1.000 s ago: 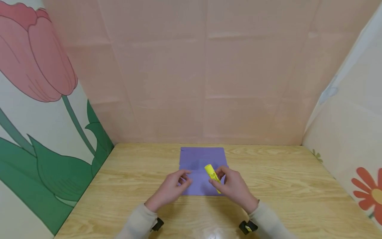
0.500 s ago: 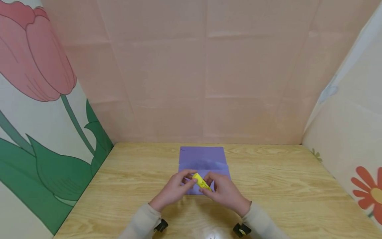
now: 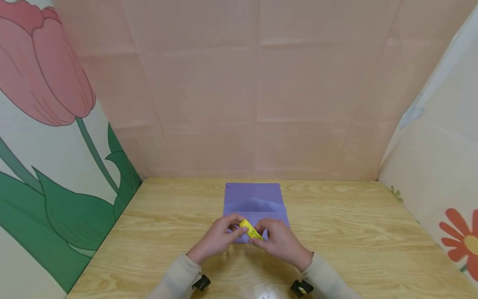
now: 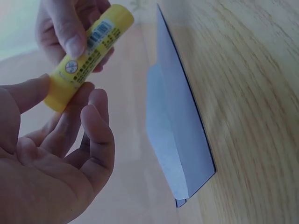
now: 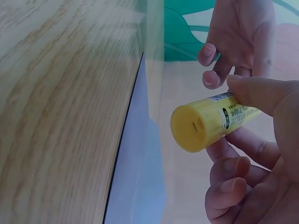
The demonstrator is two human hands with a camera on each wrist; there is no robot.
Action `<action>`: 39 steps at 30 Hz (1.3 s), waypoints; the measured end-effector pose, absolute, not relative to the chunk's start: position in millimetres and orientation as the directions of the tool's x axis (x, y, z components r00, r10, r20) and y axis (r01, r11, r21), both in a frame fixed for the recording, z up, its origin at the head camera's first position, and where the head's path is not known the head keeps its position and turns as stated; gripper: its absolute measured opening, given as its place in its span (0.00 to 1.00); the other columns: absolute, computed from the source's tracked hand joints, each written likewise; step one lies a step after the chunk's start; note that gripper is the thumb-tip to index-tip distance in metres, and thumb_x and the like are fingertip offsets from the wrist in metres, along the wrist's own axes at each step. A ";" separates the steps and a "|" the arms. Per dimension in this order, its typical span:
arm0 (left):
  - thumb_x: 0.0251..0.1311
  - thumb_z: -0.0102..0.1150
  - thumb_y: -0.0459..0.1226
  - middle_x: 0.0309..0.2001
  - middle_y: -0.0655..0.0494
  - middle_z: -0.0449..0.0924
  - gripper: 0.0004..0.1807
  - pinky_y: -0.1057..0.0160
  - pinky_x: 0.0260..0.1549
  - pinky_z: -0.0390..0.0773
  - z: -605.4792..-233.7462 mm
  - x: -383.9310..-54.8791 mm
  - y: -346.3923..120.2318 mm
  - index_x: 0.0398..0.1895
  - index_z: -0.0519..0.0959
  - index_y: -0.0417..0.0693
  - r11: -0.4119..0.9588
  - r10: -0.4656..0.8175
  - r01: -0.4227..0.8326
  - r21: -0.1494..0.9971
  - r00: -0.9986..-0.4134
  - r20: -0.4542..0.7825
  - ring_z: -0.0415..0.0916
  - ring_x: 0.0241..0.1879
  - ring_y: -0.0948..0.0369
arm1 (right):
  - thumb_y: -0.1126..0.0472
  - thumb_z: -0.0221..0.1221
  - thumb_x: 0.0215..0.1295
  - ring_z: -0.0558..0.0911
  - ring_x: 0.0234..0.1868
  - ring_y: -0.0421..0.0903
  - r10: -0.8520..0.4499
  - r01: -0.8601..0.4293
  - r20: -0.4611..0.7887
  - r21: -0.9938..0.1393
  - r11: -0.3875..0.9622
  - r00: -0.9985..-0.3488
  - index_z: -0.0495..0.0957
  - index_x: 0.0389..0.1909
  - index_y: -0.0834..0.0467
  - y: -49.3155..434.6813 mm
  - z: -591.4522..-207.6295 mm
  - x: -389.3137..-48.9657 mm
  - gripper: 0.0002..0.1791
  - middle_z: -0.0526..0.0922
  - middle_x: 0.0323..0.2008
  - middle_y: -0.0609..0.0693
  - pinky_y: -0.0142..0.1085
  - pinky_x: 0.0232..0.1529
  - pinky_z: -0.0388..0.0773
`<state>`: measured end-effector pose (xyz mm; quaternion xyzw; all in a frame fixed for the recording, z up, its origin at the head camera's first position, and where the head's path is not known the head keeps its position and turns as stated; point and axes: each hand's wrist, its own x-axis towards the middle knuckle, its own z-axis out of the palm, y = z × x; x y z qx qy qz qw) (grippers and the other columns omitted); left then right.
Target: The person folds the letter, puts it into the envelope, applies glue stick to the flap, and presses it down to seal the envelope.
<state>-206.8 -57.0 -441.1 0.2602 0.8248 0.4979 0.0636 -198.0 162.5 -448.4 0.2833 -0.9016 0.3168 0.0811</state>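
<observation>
A yellow glue stick point(image 3: 252, 231) is held above the table between both hands, tilted, with its upper end to the left. My left hand point(image 3: 215, 238) pinches that end between thumb and forefinger, while the other fingers bend loosely, as the left wrist view shows. Around the printed body, my right hand point(image 3: 281, 241) grips with thumb and fingers. In the right wrist view the flat round base of the glue stick point(image 5: 194, 128) faces the camera. Beneath the hands lies a purple folded paper like an envelope point(image 3: 254, 192), its flap laid away from me; the hands hide part of its front.
A wood-grain table point(image 3: 354, 224) carries the paper. Behind it rises a pinkish creased backdrop point(image 3: 254, 91). Side panels with a printed tulip point(image 3: 56, 74) and a red flower point(image 3: 461, 238) flank the table.
My right hand has brought the glue stick left and slightly down to my left hand, which now pinches its end. In the last half second both hands have barely moved.
</observation>
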 end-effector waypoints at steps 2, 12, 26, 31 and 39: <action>0.71 0.57 0.46 0.46 0.62 0.84 0.12 0.60 0.46 0.78 -440.8 -206.9 -58.0 0.49 0.81 0.52 0.376 0.503 0.375 0.847 -0.850 0.153 0.79 0.42 0.63 | 0.53 0.72 0.57 0.68 0.21 0.30 -0.458 -0.555 0.316 -0.521 0.648 -0.831 0.79 0.28 0.44 162.0 -448.5 -197.8 0.09 0.77 0.25 0.32 0.27 0.23 0.68; 0.69 0.60 0.48 0.41 0.63 0.83 0.11 0.62 0.42 0.78 -442.7 -206.2 -57.5 0.44 0.82 0.53 0.391 0.465 0.353 0.850 -0.873 0.149 0.78 0.40 0.64 | 0.51 0.75 0.52 0.65 0.18 0.30 -0.410 -0.529 0.335 -0.510 0.678 -0.848 0.74 0.25 0.45 159.5 -451.2 -196.1 0.16 0.76 0.24 0.34 0.27 0.19 0.64; 0.68 0.57 0.54 0.29 0.60 0.81 0.18 0.64 0.26 0.77 -446.0 -204.1 -58.0 0.34 0.80 0.50 0.417 0.385 0.265 0.870 -0.918 0.095 0.79 0.29 0.57 | 0.50 0.78 0.46 0.65 0.20 0.32 -0.379 -0.505 0.335 -0.528 0.683 -0.863 0.72 0.26 0.46 158.9 -454.9 -195.7 0.21 0.74 0.25 0.34 0.28 0.21 0.67; 0.68 0.58 0.55 0.28 0.58 0.81 0.19 0.63 0.26 0.78 -445.3 -203.6 -57.8 0.33 0.79 0.48 0.416 0.366 0.243 0.876 -0.927 0.084 0.80 0.29 0.55 | 0.50 0.79 0.45 0.66 0.21 0.32 -0.365 -0.500 0.346 -0.509 0.701 -0.864 0.73 0.27 0.46 159.1 -454.6 -195.7 0.21 0.76 0.26 0.34 0.28 0.24 0.68; 0.69 0.57 0.54 0.27 0.55 0.80 0.21 0.62 0.23 0.77 -445.1 -206.0 -59.4 0.32 0.80 0.45 0.419 0.325 0.218 0.882 -0.942 0.079 0.77 0.26 0.58 | 0.51 0.80 0.42 0.67 0.24 0.33 -0.333 -0.476 0.353 -0.493 0.728 -0.874 0.73 0.28 0.46 158.5 -452.7 -196.7 0.22 0.74 0.27 0.35 0.28 0.26 0.68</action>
